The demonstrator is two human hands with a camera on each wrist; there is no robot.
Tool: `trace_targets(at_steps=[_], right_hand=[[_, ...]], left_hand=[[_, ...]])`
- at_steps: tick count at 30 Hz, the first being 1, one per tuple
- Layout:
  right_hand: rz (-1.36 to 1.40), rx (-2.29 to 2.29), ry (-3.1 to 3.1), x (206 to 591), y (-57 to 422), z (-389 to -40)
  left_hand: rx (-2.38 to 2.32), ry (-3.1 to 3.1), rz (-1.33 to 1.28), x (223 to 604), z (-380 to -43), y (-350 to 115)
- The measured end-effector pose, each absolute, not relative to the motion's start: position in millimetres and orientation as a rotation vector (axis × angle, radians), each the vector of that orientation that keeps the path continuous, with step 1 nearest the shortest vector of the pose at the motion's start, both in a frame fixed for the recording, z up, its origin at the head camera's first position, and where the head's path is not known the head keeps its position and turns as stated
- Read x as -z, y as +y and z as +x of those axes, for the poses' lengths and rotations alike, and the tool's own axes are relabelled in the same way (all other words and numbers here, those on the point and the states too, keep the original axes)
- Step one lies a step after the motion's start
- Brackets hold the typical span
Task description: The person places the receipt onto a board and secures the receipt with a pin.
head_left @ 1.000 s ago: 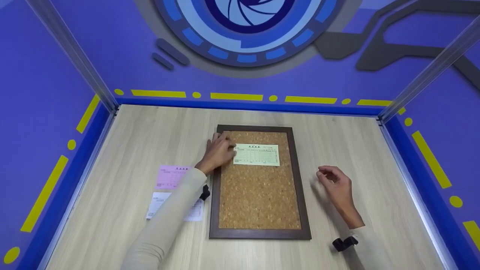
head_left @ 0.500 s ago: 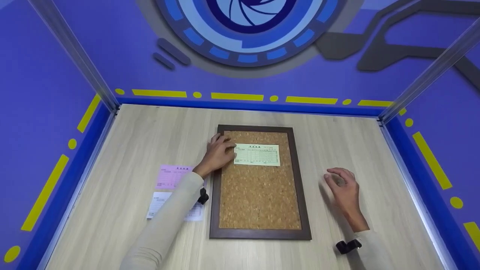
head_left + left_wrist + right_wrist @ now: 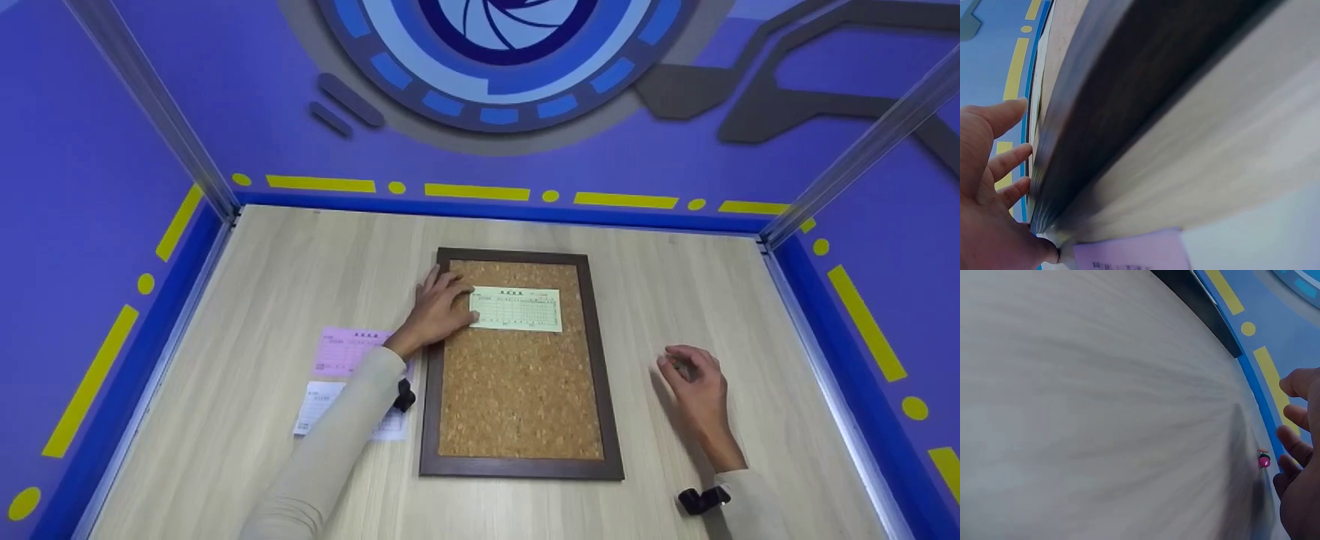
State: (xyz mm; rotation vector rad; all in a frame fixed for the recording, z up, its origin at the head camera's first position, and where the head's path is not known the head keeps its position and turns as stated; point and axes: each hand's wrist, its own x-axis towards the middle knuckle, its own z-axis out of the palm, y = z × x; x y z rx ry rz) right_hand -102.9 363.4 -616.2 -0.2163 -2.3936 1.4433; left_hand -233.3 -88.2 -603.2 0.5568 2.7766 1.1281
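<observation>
A pale green printed slip (image 3: 516, 309) lies flat on the upper part of a cork board (image 3: 519, 397). My left hand (image 3: 442, 307) rests across the board's left edge, its thumb and a fingertip at the slip's left side. Its fingers are spread in the left wrist view. To the right of the board, my right hand (image 3: 699, 382) hangs low over the table with fingers loosely bent and nothing seen between them. Small coloured pieces, one of them a pink round piece (image 3: 1264, 462), lie on the table beside those fingers in the right wrist view; the hand hides them from the head camera.
A dark brown frame (image 3: 517, 469) borders the cork. On the wood-look table (image 3: 300, 262) to the left lie a pink slip (image 3: 345, 352) and a white slip (image 3: 319, 401), both partly under the left forearm. Blue panels (image 3: 495, 169) wall in the back and sides.
My right hand has moved right and slightly toward me, away from the board. The left hand has stayed by the green slip, its thumb shifting slightly right onto the slip's edge.
</observation>
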Motion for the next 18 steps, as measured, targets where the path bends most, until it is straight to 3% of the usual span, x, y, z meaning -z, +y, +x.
trace_targets(at_steps=[18], right_hand=[[-0.203,-1.400,-2.455,638,378,-99]], left_hand=[[-1.084,2.736,0.659,605,-233,-96]])
